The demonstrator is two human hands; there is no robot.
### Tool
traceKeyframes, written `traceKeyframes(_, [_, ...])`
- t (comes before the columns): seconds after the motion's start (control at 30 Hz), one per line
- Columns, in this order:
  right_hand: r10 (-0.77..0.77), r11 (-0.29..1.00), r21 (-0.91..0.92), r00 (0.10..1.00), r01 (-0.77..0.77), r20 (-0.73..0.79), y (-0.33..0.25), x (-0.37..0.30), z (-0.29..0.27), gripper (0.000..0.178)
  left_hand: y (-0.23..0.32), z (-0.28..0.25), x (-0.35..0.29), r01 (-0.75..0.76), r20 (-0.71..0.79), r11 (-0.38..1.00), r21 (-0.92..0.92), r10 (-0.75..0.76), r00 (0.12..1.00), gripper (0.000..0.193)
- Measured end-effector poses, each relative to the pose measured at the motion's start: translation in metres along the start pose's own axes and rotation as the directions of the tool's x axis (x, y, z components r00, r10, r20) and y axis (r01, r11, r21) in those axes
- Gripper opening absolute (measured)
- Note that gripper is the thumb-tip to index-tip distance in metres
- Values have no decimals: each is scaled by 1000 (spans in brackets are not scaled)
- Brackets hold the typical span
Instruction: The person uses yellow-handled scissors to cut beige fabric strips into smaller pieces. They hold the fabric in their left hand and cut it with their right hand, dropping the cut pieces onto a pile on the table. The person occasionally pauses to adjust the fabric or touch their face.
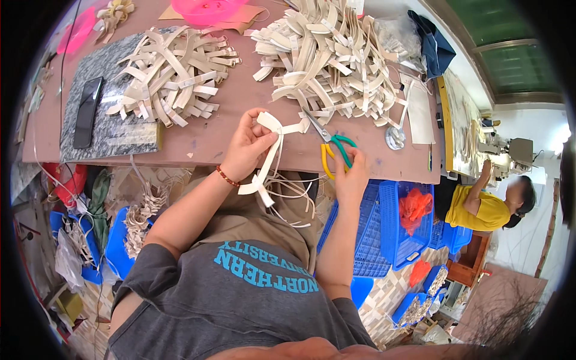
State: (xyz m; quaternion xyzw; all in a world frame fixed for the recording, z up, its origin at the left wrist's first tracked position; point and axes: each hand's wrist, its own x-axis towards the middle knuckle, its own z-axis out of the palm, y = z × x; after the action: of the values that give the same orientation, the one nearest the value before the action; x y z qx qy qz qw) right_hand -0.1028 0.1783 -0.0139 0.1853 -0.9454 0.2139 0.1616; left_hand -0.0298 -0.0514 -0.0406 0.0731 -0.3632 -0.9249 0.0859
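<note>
Left hand [247, 147]: fingers clamped on a cream strap [268, 157], held up at the near edge of the tabletop [234, 102], its loose ends hanging down toward the lap. Right hand [353, 174]: fingers closed through the green and yellow handles of a pair of scissors [327, 143], blades pointing at the strap's upper end. Two heaps of similar straps lie behind, the left heap [171, 75] partly on a grey stone slab [114, 129] beside a black phone [87, 111], the right heap [330, 60] directly on the tabletop.
</note>
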Motion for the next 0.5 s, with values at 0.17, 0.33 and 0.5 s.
traceKeyframes(0.17, [84, 996, 9, 958, -90, 273, 13, 12, -11, 35, 1, 3, 1, 9, 37, 1000, 14, -9, 999, 47])
traceKeyframes(0.33, [-72, 993, -54, 920, 100, 385, 11, 12, -25, 34, 2, 3, -1, 13, 72, 997, 81, -18, 997, 43])
traceKeyframes(0.5, [-28, 995, -82, 934, 61, 356, 5, -20, -33, 28, 2, -4, -1, 87, 115, 991, 97, -98, 988, 26])
